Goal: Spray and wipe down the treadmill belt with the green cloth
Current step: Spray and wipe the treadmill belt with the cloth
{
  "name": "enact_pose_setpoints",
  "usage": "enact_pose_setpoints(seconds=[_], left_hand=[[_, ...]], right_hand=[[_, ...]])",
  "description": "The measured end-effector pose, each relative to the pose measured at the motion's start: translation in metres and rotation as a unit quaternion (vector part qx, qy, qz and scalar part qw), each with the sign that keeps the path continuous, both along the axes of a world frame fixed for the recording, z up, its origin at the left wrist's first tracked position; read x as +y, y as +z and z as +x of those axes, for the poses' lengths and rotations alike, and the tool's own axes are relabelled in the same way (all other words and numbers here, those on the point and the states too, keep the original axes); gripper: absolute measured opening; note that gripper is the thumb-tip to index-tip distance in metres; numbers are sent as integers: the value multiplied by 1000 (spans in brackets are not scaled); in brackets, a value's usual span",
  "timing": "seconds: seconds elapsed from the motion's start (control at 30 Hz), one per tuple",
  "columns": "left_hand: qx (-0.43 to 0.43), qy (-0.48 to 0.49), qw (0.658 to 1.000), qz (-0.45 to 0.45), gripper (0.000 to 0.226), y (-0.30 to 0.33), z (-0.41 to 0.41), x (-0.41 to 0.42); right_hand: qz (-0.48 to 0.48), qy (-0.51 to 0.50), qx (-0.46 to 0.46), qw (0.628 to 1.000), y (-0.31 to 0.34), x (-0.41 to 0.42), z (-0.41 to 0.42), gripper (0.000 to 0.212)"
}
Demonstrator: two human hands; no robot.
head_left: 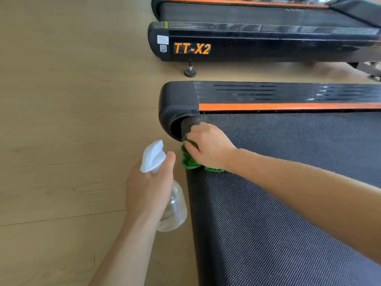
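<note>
Floor [61, 120]: pale wood-look planks with faint grain, smooth and matt, filling the left side.
Left hand [149, 188]: comes up from the lower left over the floor, fingers curled round the neck of a spray bottle, one fingertip raised beside the trigger head.
Spray bottle [172, 211]: clear rounded plastic body, tilted, with a white angular trigger head at the top; held just off the rear edge of the belt.
Green cloth [190, 161]: bright green, fuzzy and bunched, lying on the rear edge of the belt near its far corner, mostly covered by the right hand.
Right hand [208, 147]: reaches in from the right with a bare forearm across the belt, palm down, fingers bent over the cloth and pressing it onto the belt.
Treadmill belt [288, 213]: dark grey, finely dotted woven texture, curving down over the rear roller.
Side rail [288, 96]: glossy black with an orange stripe and a rounded matt end cap.
Second treadmill [257, 48]: black, marked TT-X2 in orange, standing beyond on a small round foot.
</note>
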State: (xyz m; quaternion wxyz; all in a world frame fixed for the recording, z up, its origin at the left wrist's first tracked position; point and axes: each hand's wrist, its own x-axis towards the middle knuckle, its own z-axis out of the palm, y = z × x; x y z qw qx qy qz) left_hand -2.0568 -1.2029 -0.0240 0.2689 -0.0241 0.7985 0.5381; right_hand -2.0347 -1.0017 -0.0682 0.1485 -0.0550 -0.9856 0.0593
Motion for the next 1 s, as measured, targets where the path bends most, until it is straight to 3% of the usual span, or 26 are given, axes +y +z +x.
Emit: enact_pose_setpoints(seconds=[0.1,0.2,0.4,0.5,0.6,0.7,0.83,0.9,1.0], left_hand=[[-10,-1,1000,-2,46,-1,2,1],[-10,-8,1000,-10,43,0,3,0],[25,-19,999,-7,49,6,10,-1],[31,-31,999,-7,47,8,16,-1],[42,-44,998,10,44,8,20,1],[49,-51,997,15,44,6,23,3],[34,-51,998,7,44,3,24,8],[25,-56,998,1,45,4,26,10],[33,-60,998,2,43,6,30,10]], right_hand=[[4,-106,-2,994,2,19,-53,40],[19,-171,-8,985,2,10,-55,36],[-78,-44,29,996,-1,-61,70,29],[-55,14,2,998,6,-66,124,31],[-19,40,-8,999,4,-38,112,33],[-11,-60,12,998,0,8,55,38],[-26,-257,8,966,-1,48,-5,39],[-14,-289,5,957,1,40,-5,38],[-31,-249,6,968,0,6,31,37]])
